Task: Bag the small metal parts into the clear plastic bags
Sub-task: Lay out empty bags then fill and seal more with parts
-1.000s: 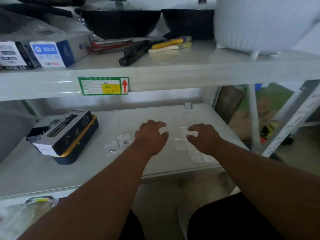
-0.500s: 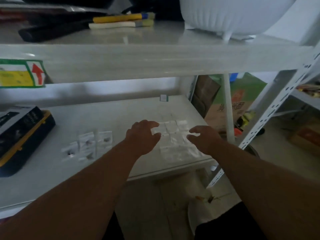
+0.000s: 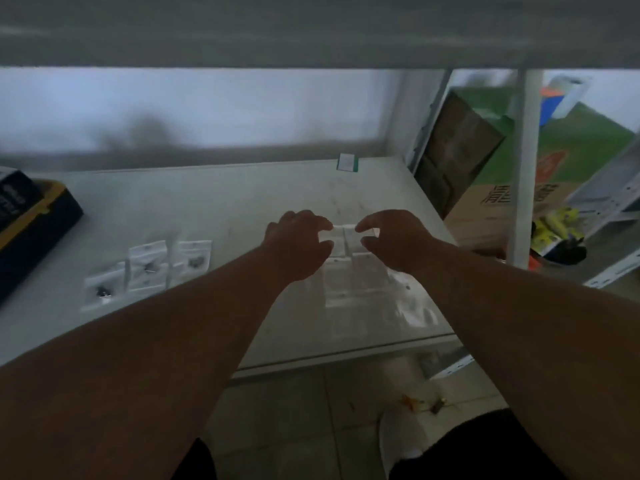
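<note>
On the white lower shelf [image 3: 214,206], my left hand [image 3: 294,244] and my right hand [image 3: 394,240] meet over a patch of small empty clear bags [image 3: 356,285]. Forefinger and thumb of each hand pinch the edges of one small clear bag [image 3: 346,235] between them; the picture is blurred there. To the left lie three filled bags with dark metal parts inside: one [image 3: 149,261], a second [image 3: 194,256] beside it, a third [image 3: 102,289] nearer the front. No loose metal parts show.
A black and yellow case [image 3: 31,223] sits at the shelf's left edge. A small green-edged tag [image 3: 347,162] stands at the back. The upper shelf [image 3: 311,32] hangs close overhead. A white upright [image 3: 526,168] and cardboard boxes [image 3: 485,202] stand to the right.
The view has dropped and swung right, losing the upper shelf's tools and bowl. Both hands moved further back over the empty bags, and their fingertips closed in on one bag.
</note>
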